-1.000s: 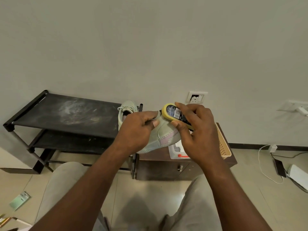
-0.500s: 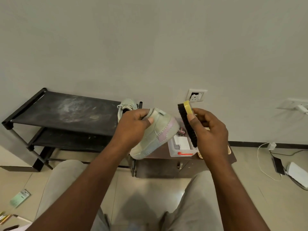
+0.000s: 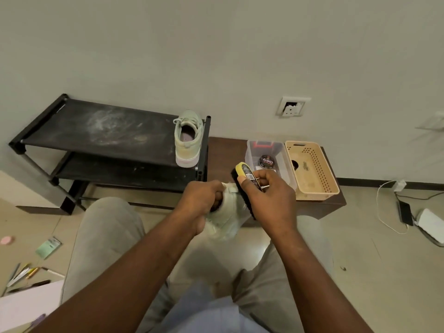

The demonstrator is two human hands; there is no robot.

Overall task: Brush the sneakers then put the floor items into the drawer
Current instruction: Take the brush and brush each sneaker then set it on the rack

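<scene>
Lowered since half a second ago, both hands now work just in front of the shoe rack (image 3: pixel 96 131), by its right end. The left hand (image 3: pixel 201 203) has its fingers (image 3: pixel 211 188) curled into the collar of a pale green sneaker (image 3: pixel 223 224), gripping it. The right hand (image 3: pixel 266 195) wraps its fingers (image 3: pixel 266 176) around a yellow-backed brush (image 3: pixel 242 170), bristles touching the sneaker's side. A second sneaker (image 3: pixel 187 140) stands on the rack's top shelf, right end. Pens (image 3: pixel 24 272) and a green card (image 3: pixel 48 247) lie on the floor in front of the rack's left end.

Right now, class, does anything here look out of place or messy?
Pens, a green card and a pink disc lie scattered on the floor at left, and the shoe rack's top shelf bears whitish smears.
</scene>
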